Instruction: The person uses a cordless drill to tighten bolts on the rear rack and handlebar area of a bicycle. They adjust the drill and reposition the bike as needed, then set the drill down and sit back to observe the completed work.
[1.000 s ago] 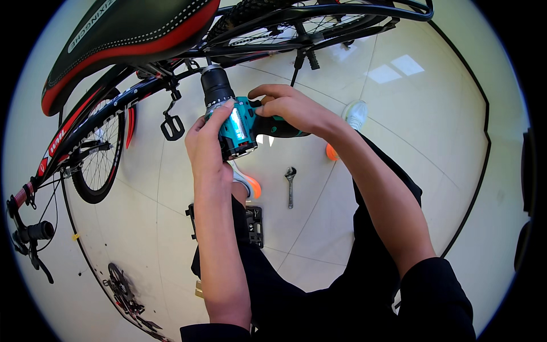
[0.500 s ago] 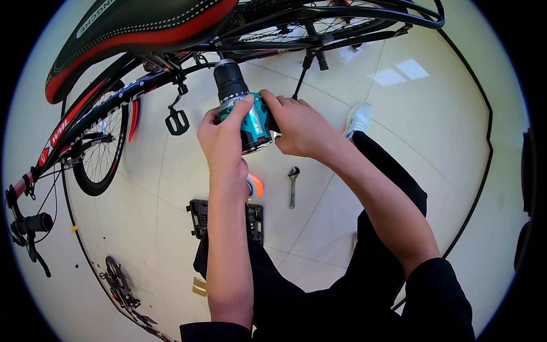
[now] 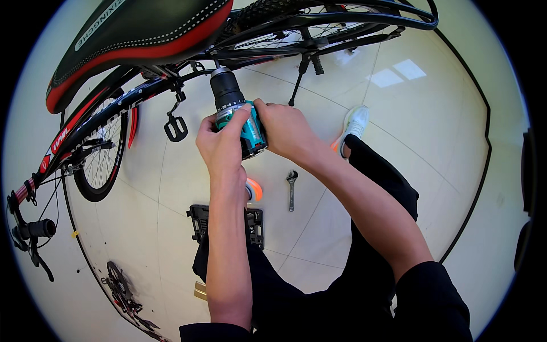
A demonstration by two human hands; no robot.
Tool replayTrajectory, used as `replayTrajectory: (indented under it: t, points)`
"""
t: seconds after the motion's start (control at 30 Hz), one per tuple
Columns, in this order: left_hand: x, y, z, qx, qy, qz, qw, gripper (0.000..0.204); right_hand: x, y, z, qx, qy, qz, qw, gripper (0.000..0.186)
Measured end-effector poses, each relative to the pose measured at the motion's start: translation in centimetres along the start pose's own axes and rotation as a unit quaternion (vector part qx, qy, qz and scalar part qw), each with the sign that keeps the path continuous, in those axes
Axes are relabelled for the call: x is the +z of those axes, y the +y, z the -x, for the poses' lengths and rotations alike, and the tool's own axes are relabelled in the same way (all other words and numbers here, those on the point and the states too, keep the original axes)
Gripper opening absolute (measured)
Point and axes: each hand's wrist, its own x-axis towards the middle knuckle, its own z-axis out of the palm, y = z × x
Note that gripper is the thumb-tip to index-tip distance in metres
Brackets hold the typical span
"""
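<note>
Both my hands grip a teal and black cordless drill. My left hand wraps its body from the left, thumb along the top. My right hand closes round it from the right; the drill's handle is hidden beneath. The black chuck points away from me, and a thin bit reaches to the black frame under the bicycle's rear rack. Exactly what the bit touches is too small to tell. Left of the drill, the black and red saddle of the bicycle overhangs the frame.
An adjustable wrench lies on the tiled floor near an open black tool case, partly behind my left forearm. A pedal and a kickstand jut from the bicycle. Loose bicycle parts lie at lower left.
The drill and both my hands have shifted slightly down and its body has tilted a little. My right hand sits closer against it. The view of the bicycle has moved a little.
</note>
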Motion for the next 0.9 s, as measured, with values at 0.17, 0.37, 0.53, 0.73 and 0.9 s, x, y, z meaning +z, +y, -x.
replayTrajectory:
  t: [0.17, 0.37, 0.53, 0.73, 0.9]
  points:
    - [-0.21, 0.29, 0.01, -0.014, -0.013, 0.006, 1.0, 0.055, -0.03, -0.19, -0.13, -0.008, 0.011, 0.015, 1.0, 0.041]
    - [-0.2, 0.62, 0.11, -0.01, 0.001, -0.024, 1.0, 0.052, -0.01, -0.45, -0.22, -0.022, 0.015, -0.002, 1.0, 0.043]
    - [-0.29, 0.61, -0.1, -0.012, -0.002, -0.018, 1.0, 0.05, 0.27, -0.45, -0.4, -0.013, 0.013, 0.009, 1.0, 0.042]
    - [-0.33, 0.9, 0.18, -0.016, -0.006, -0.013, 1.0, 0.052, -0.11, -0.6, -0.26, -0.024, 0.014, 0.008, 1.0, 0.04]
    - [-0.34, 0.9, 0.12, -0.012, -0.001, -0.025, 1.0, 0.053, 0.49, -0.54, -0.4, -0.028, 0.028, 0.004, 0.999, 0.039]
